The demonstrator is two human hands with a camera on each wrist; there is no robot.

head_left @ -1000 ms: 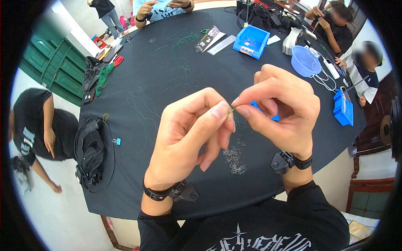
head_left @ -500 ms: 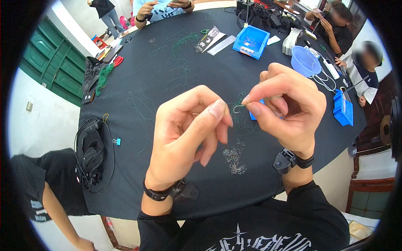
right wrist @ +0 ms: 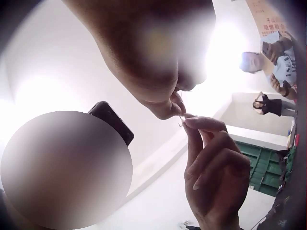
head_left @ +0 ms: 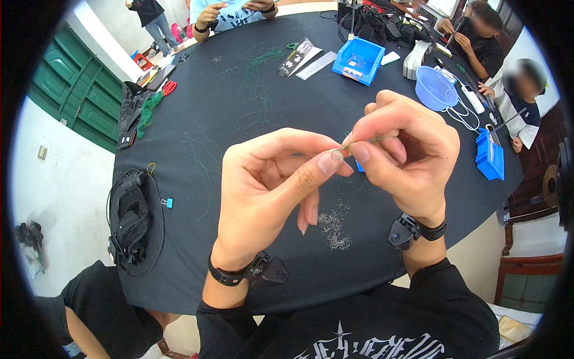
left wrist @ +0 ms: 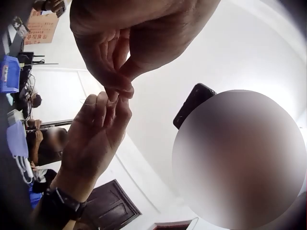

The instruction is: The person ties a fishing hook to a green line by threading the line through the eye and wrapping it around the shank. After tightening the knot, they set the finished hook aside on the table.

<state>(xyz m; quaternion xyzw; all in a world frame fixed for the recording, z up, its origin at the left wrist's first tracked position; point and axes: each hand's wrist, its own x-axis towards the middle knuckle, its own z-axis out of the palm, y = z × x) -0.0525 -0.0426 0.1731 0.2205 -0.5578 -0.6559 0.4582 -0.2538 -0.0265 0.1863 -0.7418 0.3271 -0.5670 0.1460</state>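
Note:
A small silver fishing hook [head_left: 335,155] sits between the two hands over the middle of the table, its curved bend showing at the left thumbnail. My right hand [head_left: 409,149] pinches the hook at its shank between thumb and index finger, and a thin green line [head_left: 384,138] runs back across that palm. Thumb and index finger of my left hand [head_left: 263,185] pinch the hook from the other side, fingertips meeting the right ones. In the right wrist view the hook [right wrist: 180,123] hangs at the joined fingertips. Below lies a pile of loose hooks [head_left: 336,230] on the black cloth.
Tangled green line [head_left: 260,66] lies across the table [head_left: 179,275]. A blue bin [head_left: 359,57] and a blue basket [head_left: 435,88] stand toward the back. Red-handled scissors [head_left: 169,87] and a black cable bundle [head_left: 131,215] lie left. Other people sit around the table.
Half a second ago the right hand held the hook apart from the left; now both hands' fingertips meet at it again. A person at the left has moved toward the lower edge.

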